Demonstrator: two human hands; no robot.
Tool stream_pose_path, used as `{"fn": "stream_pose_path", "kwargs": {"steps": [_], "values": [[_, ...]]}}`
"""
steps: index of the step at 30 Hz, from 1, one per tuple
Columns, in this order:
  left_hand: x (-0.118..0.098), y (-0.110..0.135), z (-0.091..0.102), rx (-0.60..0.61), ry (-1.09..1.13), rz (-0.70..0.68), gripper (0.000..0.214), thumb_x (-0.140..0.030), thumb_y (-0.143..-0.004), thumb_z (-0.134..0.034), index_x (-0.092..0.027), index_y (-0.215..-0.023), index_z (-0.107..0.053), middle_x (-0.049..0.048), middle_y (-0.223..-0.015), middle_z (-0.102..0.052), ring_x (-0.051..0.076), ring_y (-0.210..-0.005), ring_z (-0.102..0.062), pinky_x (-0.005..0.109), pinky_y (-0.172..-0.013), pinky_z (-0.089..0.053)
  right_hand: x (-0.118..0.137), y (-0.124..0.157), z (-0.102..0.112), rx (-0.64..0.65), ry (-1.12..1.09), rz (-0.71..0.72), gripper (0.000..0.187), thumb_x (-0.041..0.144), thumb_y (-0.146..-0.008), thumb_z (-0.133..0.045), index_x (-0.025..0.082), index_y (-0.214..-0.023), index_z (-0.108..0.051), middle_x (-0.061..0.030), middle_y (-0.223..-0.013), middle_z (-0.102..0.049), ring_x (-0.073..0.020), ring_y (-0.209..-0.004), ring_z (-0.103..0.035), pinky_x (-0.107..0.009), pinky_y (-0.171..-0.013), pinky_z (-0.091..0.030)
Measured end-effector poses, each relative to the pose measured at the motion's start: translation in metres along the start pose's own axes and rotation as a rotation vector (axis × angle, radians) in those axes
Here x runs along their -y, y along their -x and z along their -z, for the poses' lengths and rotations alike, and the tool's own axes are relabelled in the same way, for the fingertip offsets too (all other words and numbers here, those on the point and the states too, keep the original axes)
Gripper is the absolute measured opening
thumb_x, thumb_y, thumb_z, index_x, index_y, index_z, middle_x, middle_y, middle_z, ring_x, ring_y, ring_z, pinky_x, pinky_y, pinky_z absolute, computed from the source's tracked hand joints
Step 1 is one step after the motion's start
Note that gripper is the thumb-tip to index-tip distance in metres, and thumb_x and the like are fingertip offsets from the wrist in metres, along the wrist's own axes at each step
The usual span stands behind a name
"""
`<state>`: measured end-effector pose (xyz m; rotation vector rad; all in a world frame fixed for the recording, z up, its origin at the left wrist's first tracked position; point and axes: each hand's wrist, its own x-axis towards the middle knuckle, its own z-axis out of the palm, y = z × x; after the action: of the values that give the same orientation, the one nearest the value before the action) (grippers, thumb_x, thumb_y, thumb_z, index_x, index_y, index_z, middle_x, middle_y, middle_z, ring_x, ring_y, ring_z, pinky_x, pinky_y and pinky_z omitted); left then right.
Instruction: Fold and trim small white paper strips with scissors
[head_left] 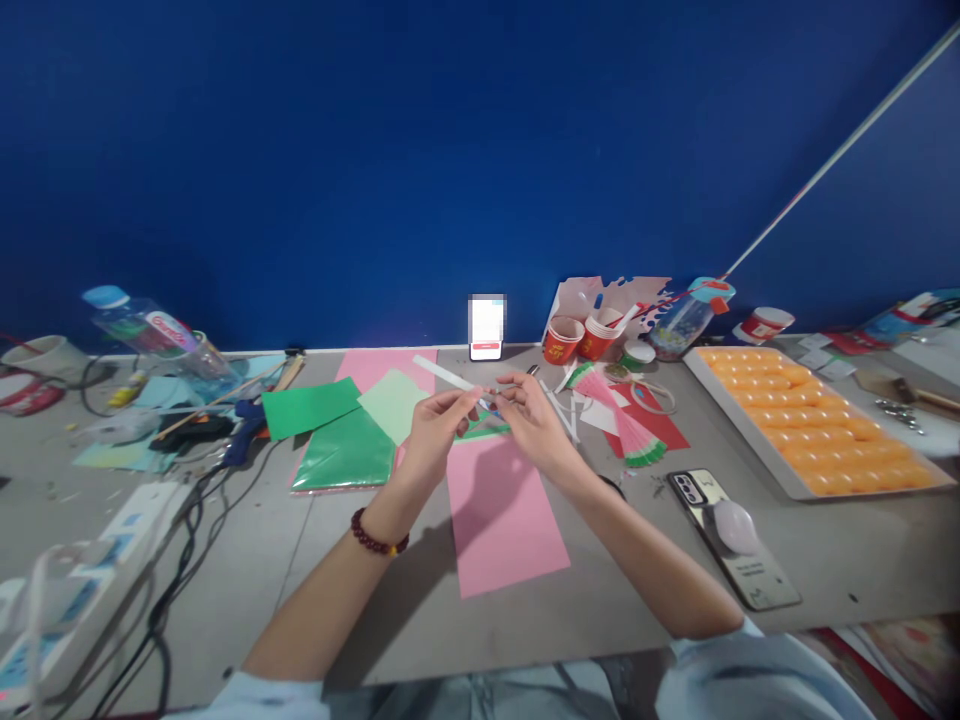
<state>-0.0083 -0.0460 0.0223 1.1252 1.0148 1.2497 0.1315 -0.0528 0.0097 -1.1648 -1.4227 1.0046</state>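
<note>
My left hand (441,420) is closed in a pinch on a narrow white strip (444,373), which sticks out to the upper left past the fingers. My right hand (534,415) meets it from the other side, its fingertips pinched near the strip's end. Whether something small sits between the fingertips is too fine to make out. Below both hands lies a pink paper sheet (506,520), with a bit of green paper (472,432) at its top edge. A pink and green pleated paper fan (619,415) lies to the right of my right hand.
Green sheets (345,455) lie left. Behind stand a lit phone (486,330) and red paper cups (564,342). Rightward are another phone (739,545) and a tray of orange balls (810,420). A glue gun (244,432), plastic bottle (161,335), cables and power strip (90,580) crowd the left.
</note>
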Motion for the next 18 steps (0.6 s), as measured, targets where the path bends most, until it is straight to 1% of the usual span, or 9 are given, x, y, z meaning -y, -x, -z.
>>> {"fn": "stream_pose_path", "kwargs": {"steps": [3,7,10,14,18], "values": [[-0.0004,-0.0002,0.0003,-0.003,0.003,0.004,0.034,-0.045,-0.070,-0.068,-0.015,-0.055,-0.060,-0.0024,-0.053,-0.045,0.007,-0.047,-0.032,0.025,-0.047,-0.024,0.0003,0.0000,-0.0001,-0.003,0.027,0.017,0.027,0.035,-0.086,-0.047,0.022,-0.110,-0.042,0.0004,-0.082,-0.056,-0.0154,-0.077,-0.057,-0.032,-0.070,-0.045],[0.0001,-0.0006,0.0017,0.013,0.013,0.014,0.034,-0.044,-0.072,-0.067,-0.015,-0.054,-0.060,-0.0039,-0.048,-0.040,0.006,-0.046,-0.030,0.025,-0.046,-0.021,0.0005,0.0002,0.0003,-0.005,0.063,0.027,0.029,0.034,-0.086,-0.046,0.022,-0.113,-0.041,0.0002,-0.084,-0.056,-0.0158,-0.078,-0.058,-0.033,-0.070,-0.045],[0.0008,-0.0015,0.0026,0.019,0.031,0.026,0.034,-0.043,-0.072,-0.068,-0.015,-0.054,-0.060,-0.0037,-0.048,-0.041,0.007,-0.046,-0.032,0.025,-0.046,-0.022,0.0018,0.0009,0.0006,-0.013,0.095,0.038,0.029,0.033,-0.087,-0.046,0.022,-0.113,-0.041,-0.0007,-0.086,-0.057,-0.0157,-0.077,-0.057,-0.033,-0.070,-0.044],[0.0014,-0.0031,0.0029,0.006,0.027,0.055,0.031,-0.044,-0.070,-0.068,-0.016,-0.057,-0.064,-0.0044,-0.045,-0.040,0.006,-0.043,-0.032,0.024,-0.044,-0.020,0.0036,0.0018,0.0008,-0.021,0.113,0.044,0.029,0.033,-0.087,-0.046,0.022,-0.113,-0.041,-0.0017,-0.087,-0.058,-0.0152,-0.074,-0.056,-0.032,-0.067,-0.044],[-0.0002,-0.0033,0.0035,0.006,0.016,0.086,0.032,-0.045,-0.069,-0.069,-0.016,-0.055,-0.064,-0.0045,-0.042,-0.041,0.006,-0.041,-0.032,0.024,-0.042,-0.019,0.0041,0.0029,0.0012,-0.017,0.122,0.055,0.029,0.033,-0.088,-0.045,0.022,-0.114,-0.041,-0.0022,-0.086,-0.059,-0.0166,-0.077,-0.058,-0.032,-0.068,-0.044]]}}
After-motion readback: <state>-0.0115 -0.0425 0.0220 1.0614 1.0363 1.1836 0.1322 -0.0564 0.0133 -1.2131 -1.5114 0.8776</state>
